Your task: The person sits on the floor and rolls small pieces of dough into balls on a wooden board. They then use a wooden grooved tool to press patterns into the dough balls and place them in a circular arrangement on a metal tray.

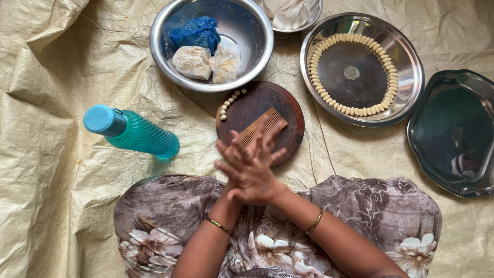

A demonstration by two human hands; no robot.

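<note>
We press our right hand (254, 177) flat over our left hand (246, 149), palms together, fingers spread and straight; whether a bit of dough lies between them we cannot tell; they hover just above the ridged wooden comb (261, 128) on the round dark board (280, 110), near the small dough balls (230, 102), so shaped pieces reach the steel plate (411, 67) easily.

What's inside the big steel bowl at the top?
The steel bowl holds a knotted blue bag and two clear bags of pale dough. Whatever lies beneath the bags is covered.
</note>
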